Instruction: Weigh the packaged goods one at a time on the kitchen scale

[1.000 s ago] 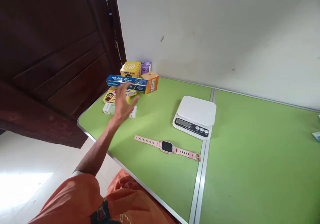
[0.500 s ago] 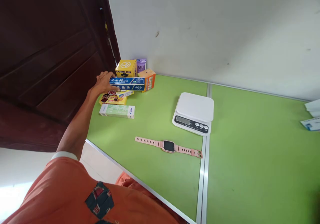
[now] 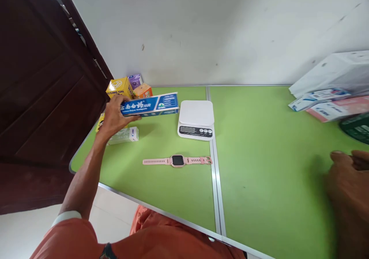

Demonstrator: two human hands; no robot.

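My left hand [image 3: 113,114] grips one end of a long blue toothpaste box [image 3: 152,105] and holds it level above the green table [image 3: 259,143], its free end reaching toward the white kitchen scale [image 3: 196,119]. A pale green box [image 3: 124,135] lies on the table just below my hand. A pink smartwatch [image 3: 177,161] lies flat in front of the scale. At the right edge of the picture my right hand [image 3: 350,186] rests low on the table, blurred, with fingers curled.
A yellow box [image 3: 117,87], a purple box [image 3: 135,80] and an orange box [image 3: 142,90] stand in the far left corner beside a dark wooden door [image 3: 37,86]. White, blue and pink packages [image 3: 331,97] and a dark green object [image 3: 357,127] lie at the far right. A metal seam [image 3: 215,166] splits the table.
My left hand closed on the blue box and lifted it off the pile, carrying it right toward the scale. The view swung right, bringing my right hand and the far-right packages into sight.
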